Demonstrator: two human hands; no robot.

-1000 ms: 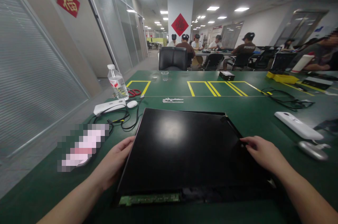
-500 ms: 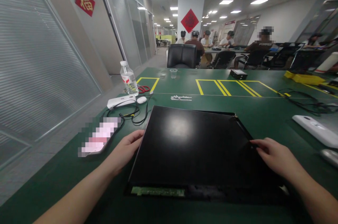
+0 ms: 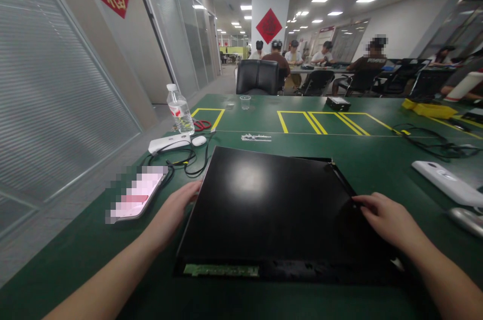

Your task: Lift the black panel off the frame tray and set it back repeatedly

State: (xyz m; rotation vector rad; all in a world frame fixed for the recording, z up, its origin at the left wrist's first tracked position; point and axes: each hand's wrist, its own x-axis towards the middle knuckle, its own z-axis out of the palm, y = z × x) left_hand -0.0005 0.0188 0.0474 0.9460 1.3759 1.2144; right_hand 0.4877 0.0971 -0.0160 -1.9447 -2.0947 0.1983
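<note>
A flat black display panel (image 3: 260,209) lies in front of me over a black frame (image 3: 341,177), whose rim shows along the back and right. The panel's left side looks slightly raised. A green circuit strip (image 3: 222,270) shows along the near left edge. My left hand (image 3: 175,214) grips the panel's left edge, its fingertips partly hidden behind it. At the right edge, my right hand (image 3: 383,217) has thumb and fingers closed on the border, where panel and frame meet.
Left on the green table (image 3: 113,269) are a phone (image 3: 139,194), black cables (image 3: 192,161), a white device (image 3: 169,143), a mouse (image 3: 198,141), red-handled scissors (image 3: 202,125) and a water bottle (image 3: 179,111). Another white device (image 3: 447,182) and a silver mouse (image 3: 468,220) lie right. People sit farther back.
The view has shifted slightly, moving everything a little left and up. Both hands keep their places on the panel, which covers slightly more of the frame's back rim.
</note>
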